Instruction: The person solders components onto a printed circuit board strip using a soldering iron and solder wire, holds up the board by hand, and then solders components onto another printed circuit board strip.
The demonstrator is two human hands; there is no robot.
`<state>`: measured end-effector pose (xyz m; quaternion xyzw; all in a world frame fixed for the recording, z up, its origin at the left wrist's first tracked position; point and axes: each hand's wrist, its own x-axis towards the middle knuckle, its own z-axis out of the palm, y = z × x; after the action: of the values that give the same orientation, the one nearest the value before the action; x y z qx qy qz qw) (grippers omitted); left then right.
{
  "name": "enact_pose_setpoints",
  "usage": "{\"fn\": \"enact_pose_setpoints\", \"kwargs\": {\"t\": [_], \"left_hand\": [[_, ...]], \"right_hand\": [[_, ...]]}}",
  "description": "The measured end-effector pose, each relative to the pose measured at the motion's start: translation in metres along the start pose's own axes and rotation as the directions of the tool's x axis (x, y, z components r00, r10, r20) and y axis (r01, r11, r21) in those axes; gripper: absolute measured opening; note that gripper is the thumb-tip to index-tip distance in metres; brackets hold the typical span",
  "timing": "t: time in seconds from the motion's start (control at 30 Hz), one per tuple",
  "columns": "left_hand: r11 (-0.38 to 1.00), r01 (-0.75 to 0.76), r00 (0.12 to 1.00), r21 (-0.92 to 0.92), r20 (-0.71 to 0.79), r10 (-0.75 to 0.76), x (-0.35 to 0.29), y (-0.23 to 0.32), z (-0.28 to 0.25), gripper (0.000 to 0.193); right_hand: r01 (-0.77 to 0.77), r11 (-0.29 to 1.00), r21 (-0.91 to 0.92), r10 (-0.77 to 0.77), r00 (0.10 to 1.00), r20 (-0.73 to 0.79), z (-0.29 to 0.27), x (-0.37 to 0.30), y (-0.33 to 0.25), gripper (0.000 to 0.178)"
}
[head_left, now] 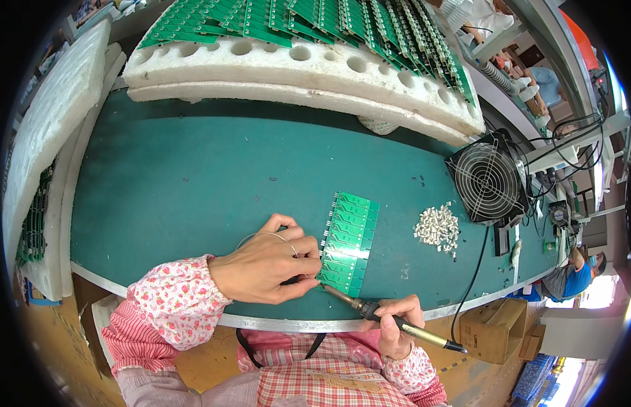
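A green panel of joined circuit boards lies on the green work mat, with small parts along its left edge. My left hand rests against that edge, its fingers bent and closed near the lower left corner; whatever they pinch is too small to make out. A soldering iron is in my right hand, gripped around its handle. Its tip points left and reaches the panel's lower left corner, close to my left fingertips. A heap of small white parts lies to the right of the panel.
White foam blocks full of upright green boards stand along the back. More foam with boards stands at the left. A black fan sits at the right, with a cable over the front edge. Small dark bits lie scattered on the mat.
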<state>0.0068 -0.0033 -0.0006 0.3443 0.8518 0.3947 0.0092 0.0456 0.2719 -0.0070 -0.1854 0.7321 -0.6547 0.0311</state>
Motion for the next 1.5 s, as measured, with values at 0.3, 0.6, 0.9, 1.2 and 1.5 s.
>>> {"fn": "enact_pose_setpoints", "kwargs": {"t": [0.3,0.6,0.9,1.2,1.5], "left_hand": [[1.000,0.010,1.000,-0.015,-0.028,-0.011,0.001,0.000,0.000,0.011],[0.983,0.095,0.987,-0.155,-0.117,-0.114,0.002,-0.004,-0.003,0.020],[0.864,0.217,0.951,-0.454,-0.100,-0.291,0.004,0.005,-0.011,0.018],[-0.288,-0.470,0.842,-0.834,-0.522,0.139,0.021,0.148,-0.003,0.044],[0.228,-0.691,0.722,-0.686,-0.638,0.267,0.008,0.196,-0.046,0.057]], "right_hand": [[-0.017,1.000,0.016,0.017,1.000,-0.002,0.001,0.001,-0.002,0.013],[0.099,0.995,0.025,-0.098,0.994,-0.045,0.000,-0.001,0.004,0.012],[0.128,0.977,0.170,-0.092,0.974,-0.206,0.004,-0.002,0.008,0.016],[0.147,0.981,0.127,-0.095,0.933,-0.346,0.010,0.002,0.006,0.024],[0.142,0.970,0.196,-0.084,0.957,-0.276,0.005,-0.001,0.001,0.019]]}}
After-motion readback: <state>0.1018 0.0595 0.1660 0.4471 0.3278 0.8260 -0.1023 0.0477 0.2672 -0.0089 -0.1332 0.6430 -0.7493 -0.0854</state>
